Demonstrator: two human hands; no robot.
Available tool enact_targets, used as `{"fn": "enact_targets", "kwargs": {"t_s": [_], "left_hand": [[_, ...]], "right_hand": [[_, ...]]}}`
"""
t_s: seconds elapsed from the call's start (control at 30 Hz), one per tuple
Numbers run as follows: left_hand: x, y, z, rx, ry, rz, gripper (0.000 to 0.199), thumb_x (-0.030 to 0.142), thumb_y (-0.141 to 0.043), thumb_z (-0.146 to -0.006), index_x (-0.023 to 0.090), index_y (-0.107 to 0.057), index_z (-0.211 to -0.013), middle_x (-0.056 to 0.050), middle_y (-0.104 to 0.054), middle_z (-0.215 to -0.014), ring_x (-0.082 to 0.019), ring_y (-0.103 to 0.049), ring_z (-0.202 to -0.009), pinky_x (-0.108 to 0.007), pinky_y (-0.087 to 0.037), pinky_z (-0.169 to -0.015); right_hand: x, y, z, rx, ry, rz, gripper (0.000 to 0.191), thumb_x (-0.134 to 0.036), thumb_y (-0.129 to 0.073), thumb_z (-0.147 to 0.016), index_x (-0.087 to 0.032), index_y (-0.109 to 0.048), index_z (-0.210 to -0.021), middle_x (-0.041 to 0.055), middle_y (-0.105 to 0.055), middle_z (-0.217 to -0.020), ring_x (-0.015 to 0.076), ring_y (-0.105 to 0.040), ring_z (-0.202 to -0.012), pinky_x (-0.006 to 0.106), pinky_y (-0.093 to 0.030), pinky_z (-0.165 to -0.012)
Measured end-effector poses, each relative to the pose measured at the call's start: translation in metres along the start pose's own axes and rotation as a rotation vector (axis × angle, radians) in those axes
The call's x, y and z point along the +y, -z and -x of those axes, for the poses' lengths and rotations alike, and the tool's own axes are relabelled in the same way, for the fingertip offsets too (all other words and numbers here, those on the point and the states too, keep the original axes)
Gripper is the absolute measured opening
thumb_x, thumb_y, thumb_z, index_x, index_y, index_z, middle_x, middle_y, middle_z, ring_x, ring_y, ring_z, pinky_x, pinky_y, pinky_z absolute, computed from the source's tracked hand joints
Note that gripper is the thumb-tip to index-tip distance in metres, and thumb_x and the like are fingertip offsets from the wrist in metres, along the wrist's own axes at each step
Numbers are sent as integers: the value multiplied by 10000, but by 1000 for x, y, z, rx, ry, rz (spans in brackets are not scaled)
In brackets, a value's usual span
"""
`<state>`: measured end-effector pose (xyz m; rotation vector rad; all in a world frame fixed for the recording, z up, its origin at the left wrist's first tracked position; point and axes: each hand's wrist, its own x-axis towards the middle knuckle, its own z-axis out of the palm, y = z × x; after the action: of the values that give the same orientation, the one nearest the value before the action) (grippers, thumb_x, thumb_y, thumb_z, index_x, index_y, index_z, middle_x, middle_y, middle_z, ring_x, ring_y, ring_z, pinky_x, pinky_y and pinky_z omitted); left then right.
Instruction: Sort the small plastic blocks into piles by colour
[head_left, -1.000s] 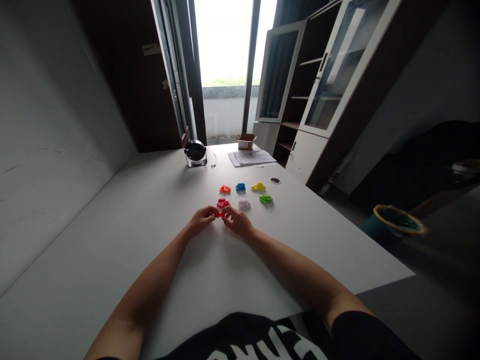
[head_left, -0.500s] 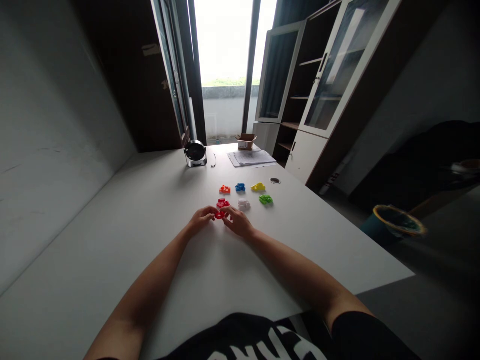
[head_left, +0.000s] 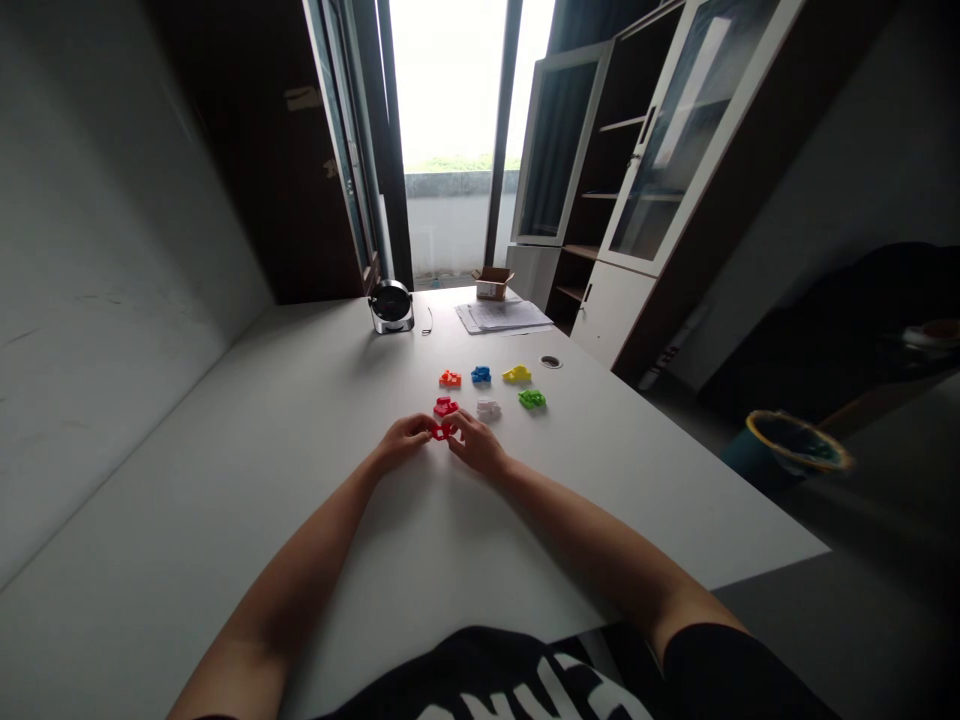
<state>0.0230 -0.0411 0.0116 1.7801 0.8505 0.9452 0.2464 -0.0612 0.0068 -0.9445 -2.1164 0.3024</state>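
Observation:
Between my hands is a small red piece (head_left: 441, 431) with an opening in its middle. My left hand (head_left: 406, 440) pinches its left side, and my right hand (head_left: 474, 440) grips its right side. Just beyond my fingertips lies a red pile (head_left: 445, 405). Small groups of plastic pieces lie behind and to the right: orange (head_left: 450, 379), blue (head_left: 481, 375), yellow (head_left: 517, 374), white (head_left: 488, 408) and green (head_left: 532, 399). Their exact shapes are too small to tell.
On the white table (head_left: 300, 400) stand a round black device (head_left: 391, 306), papers (head_left: 504, 316) and an open cardboard box (head_left: 492, 284). A cable hole (head_left: 550, 362) is at the right. A bin (head_left: 780, 450) stands beyond the table's right edge.
The red piece between my hands has tilted, so its middle opening now shows more clearly. My hands have barely moved.

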Motion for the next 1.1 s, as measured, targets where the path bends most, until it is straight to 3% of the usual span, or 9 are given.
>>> {"fn": "enact_targets", "kwargs": {"t_s": [0.43, 0.7, 0.83, 1.1], "left_hand": [[9, -3, 2, -20, 20, -63, 341, 470, -698, -877, 168, -707, -1035, -53, -701, -907, -169, -607, -808, -267, -451, -716], [11, -2, 2, 12, 11, -33, 329, 426, -725, -853, 169, -696, -1056, -37, -670, -876, -149, -580, -765, -251, -434, -680], [8, -2, 3, 13, 26, -11, 317, 347, -725, -838, 186, -670, -1106, -51, -682, -988, -150, -605, -800, -253, -466, -704], [3, -1, 3, 6, 23, -49, 275, 286, -698, -825, 195, -649, -1080, -52, -684, -1048, -151, -636, -809, -256, -482, -707]], "right_hand": [[-2, 0, 0, 3, -12, 11, 225, -120, -623, -860, -223, -597, -1058, 52, -646, -1056, 151, -612, -807, 254, -474, -693], [-4, 0, -1, 30, -30, 1, 185, -211, -641, -904, -226, -603, -1084, 48, -667, -1043, 139, -629, -781, 247, -471, -677], [-4, 0, -1, 50, -64, 15, 189, -258, -665, -911, -227, -616, -1091, 29, -683, -951, 140, -619, -756, 247, -464, -686], [-1, 0, -1, 20, -56, 57, 132, -324, -692, -915, -205, -648, -877, 25, -676, -842, 147, -585, -742, 251, -429, -680]]}}
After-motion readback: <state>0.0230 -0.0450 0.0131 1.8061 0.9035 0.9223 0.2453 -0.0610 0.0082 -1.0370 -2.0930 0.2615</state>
